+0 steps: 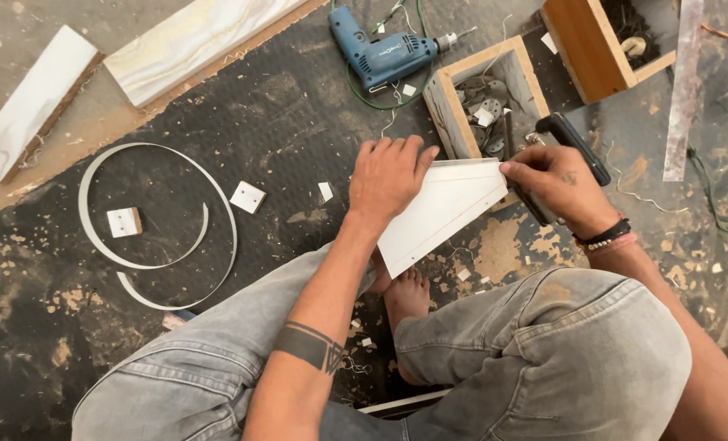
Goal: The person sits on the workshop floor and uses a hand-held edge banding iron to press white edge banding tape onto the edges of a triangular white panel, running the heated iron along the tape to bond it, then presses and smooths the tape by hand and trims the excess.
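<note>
One head-worn view — looking steeply down, close over the blue drill (pixel 384 53) lying at the frame's top on the floor (pixel 282 114).

A white panel (pixel 445 208) sits at centre. At twelve o'clock lies a blue drill (pixel 380 51) with a green cord (pixel 364 94). White curved strips (pixel 155 224) lie at nine o'clock on the black, speckled mat (pixel 282 122). Grey jeans (pixel 543 351) fill six o'clock.
</note>
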The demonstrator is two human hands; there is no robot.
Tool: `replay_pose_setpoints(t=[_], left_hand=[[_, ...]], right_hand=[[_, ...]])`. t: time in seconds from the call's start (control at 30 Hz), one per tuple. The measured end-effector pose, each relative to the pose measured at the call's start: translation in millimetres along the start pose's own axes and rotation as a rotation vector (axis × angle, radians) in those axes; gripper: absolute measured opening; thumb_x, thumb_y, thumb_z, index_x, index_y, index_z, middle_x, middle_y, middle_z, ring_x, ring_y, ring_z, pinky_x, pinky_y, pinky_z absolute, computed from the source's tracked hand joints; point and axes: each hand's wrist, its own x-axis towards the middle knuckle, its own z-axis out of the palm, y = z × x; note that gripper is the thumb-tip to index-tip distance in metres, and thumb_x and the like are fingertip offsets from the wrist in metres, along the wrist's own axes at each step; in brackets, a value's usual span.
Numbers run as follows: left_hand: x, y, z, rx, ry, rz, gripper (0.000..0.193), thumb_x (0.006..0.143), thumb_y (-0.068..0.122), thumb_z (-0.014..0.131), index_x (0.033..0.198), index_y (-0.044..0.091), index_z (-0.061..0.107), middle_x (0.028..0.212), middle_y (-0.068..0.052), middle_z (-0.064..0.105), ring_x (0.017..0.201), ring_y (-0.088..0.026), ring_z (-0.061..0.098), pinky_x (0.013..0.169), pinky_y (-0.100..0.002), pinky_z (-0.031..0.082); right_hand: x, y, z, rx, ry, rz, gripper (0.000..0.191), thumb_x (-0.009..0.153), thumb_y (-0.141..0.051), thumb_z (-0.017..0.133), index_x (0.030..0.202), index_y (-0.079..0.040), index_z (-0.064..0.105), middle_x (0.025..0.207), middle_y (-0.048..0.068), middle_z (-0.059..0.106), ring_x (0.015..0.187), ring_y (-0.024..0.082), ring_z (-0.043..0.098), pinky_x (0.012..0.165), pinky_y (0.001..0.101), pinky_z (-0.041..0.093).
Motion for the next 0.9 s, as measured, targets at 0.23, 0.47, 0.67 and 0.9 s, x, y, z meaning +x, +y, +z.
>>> replay_pose_setpoints(t=[0.23, 0.47, 0.67, 0.9], left_hand=[[1.9, -0.5, 0.5, 0.016, -0.07, -0.011, 0.038, 0.105, 0.043, 0.049, 0.094, 0.011, 0.065, 0.088, -0.007, 0.071, 0.088, -0.029, 0.066, 0.08, -0.045, 0.047], [-1.4, -4.6, 2.2, 0.001, -0.048, 0.009, 0.038, 0.105, 0.043, 0.051, 0.09, 0.01, 0.065, 0.085, -0.007, 0.07, 0.085, -0.029, 0.067, 0.075, -0.046, 0.052], [8.3, -5.7, 5.3, 0.002, -0.004, 0.065, 0.035, 0.105, 0.039, 0.053, 0.088, 0.011, 0.066, 0.085, -0.008, 0.07, 0.084, -0.031, 0.067, 0.073, -0.046, 0.052], [2.8, -4.6, 0.3, -0.042, 0.039, -0.04, 0.033, 0.103, 0.036, 0.053, 0.097, 0.005, 0.065, 0.083, -0.01, 0.071, 0.083, -0.033, 0.068, 0.075, -0.051, 0.049]], right_hand=[[-27.0, -24.1, 12.6, -0.768, 0.328, -0.439, 0.017, 0.097, -0.026, 0.075, 0.095, -0.009, 0.072, 0.088, 0.009, 0.071, 0.079, 0.031, 0.069, 0.067, 0.0419, 0.052], [-10.8, -22.1, 9.9, -0.869, 0.261, -0.317, 0.019, 0.1, -0.029, 0.07, 0.097, -0.01, 0.069, 0.09, 0.01, 0.069, 0.078, 0.035, 0.069, 0.064, 0.0486, 0.051], [-2.2, -37.2, -6.9, -0.895, 0.396, -0.504, 0.015, 0.105, -0.022, 0.066, 0.113, -0.011, 0.071, 0.096, 0.011, 0.068, 0.089, 0.033, 0.068, 0.069, 0.0466, 0.052], [63.0, -48.8, 55.0, -0.695, 0.158, -0.695, 0.026, 0.104, -0.035, 0.068, 0.105, -0.01, 0.075, 0.094, 0.012, 0.073, 0.089, 0.032, 0.068, 0.083, 0.0461, 0.051]])
